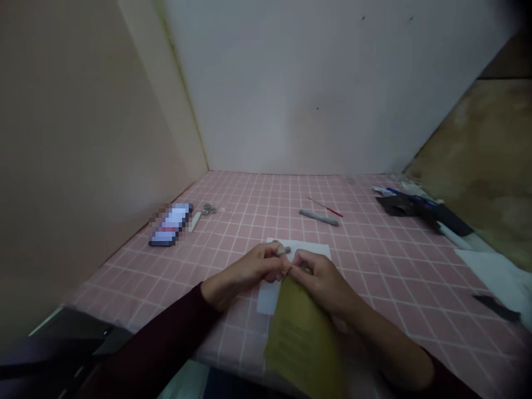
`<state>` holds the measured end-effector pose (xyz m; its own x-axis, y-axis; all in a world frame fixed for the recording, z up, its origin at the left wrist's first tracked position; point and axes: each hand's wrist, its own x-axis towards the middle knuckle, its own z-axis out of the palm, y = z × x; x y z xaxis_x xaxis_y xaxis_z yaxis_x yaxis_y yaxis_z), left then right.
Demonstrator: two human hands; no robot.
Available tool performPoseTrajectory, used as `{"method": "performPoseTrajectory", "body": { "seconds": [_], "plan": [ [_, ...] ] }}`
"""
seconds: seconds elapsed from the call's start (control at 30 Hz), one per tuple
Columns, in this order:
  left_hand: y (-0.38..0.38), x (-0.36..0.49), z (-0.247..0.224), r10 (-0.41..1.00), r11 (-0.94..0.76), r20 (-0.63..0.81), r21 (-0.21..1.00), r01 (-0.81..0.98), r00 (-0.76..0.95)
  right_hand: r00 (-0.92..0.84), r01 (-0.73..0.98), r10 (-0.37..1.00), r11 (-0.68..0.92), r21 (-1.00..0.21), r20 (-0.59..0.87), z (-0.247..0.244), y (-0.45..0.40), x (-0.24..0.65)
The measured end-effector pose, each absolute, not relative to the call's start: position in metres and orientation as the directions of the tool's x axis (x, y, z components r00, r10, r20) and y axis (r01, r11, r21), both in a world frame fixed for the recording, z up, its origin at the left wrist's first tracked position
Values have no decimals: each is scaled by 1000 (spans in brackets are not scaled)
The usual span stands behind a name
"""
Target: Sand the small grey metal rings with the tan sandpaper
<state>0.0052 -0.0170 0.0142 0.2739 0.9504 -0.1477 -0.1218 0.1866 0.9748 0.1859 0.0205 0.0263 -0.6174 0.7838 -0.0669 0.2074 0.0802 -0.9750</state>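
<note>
Yellow sheet (301, 338): runs from your right hand (313, 271) past the desk (233, 233) edge
Right hand: pinching its top
Left hand (268, 263): curled at that corner; can't tell if gripping
Paper (268, 298): beneath your hands

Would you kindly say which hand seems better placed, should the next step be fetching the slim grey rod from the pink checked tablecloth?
Probably the right hand: the slim grey rod lies almost straight beyond it, while the left hand is farther left. Both meet atop the olive-yellow printed sheet.
</note>
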Motion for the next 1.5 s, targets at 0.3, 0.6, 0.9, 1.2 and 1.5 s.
{"method": "performPoseTrajectory", "body": {
  "seconds": [0.3,0.6,0.9,1.2,1.5],
  "plan": [
    [-20,2,17,975,-55,45,997,44,217,-726,143,647,-191,-971,-234,23,25,185],
    [-17,8,14,946,248,-224,966,-78,233,-575,297,813,312,-902,92,20,20,183],
    [-21,7,15,968,-46,3,985,168,250,-598,281,800,149,-948,-52,10,34,183],
    [-20,4,18,938,56,-22,994,-90,346,-728,-16,664,-263,-965,-169,28,29,189],
    [-17,6,16,941,95,2,959,-268,339,-741,-25,646,-301,-953,-184,27,31,191]
  ]
}}
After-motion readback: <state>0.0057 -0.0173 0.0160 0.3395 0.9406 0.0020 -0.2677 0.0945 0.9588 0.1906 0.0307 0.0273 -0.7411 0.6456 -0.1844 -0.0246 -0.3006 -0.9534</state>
